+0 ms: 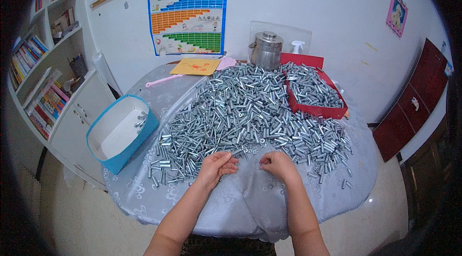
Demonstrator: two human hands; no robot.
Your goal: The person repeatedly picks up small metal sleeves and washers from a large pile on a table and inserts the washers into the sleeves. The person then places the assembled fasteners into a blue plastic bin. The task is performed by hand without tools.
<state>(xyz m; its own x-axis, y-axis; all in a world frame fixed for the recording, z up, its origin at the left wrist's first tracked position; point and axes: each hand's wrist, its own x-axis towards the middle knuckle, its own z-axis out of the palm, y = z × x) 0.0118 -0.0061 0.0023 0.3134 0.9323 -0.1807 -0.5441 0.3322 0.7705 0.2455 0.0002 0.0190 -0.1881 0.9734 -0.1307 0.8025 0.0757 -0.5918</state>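
A big heap of short silvery metal tubes point(236, 106) covers the middle of the table. At its near edge my left hand point(217, 168) is closed, fingers curled and thumb on top; a bit of metal shows by its fingertips, but what it grips is unclear. Facing it, a short gap away, my right hand point(280, 165) pinches thumb and forefinger together on something too small to name. Several small metal rings point(250, 150) lie just beyond the gap between my hands.
A blue, white-lined box point(122, 154) with a few tubes stands at the left. The red box point(317, 109) at the back right is full of tubes. Behind the heap are a steel pot point(266, 52), a yellow envelope point(195, 66) and a pink fly swatter point(164, 80). A grey cloth point(240, 208) covers the table.
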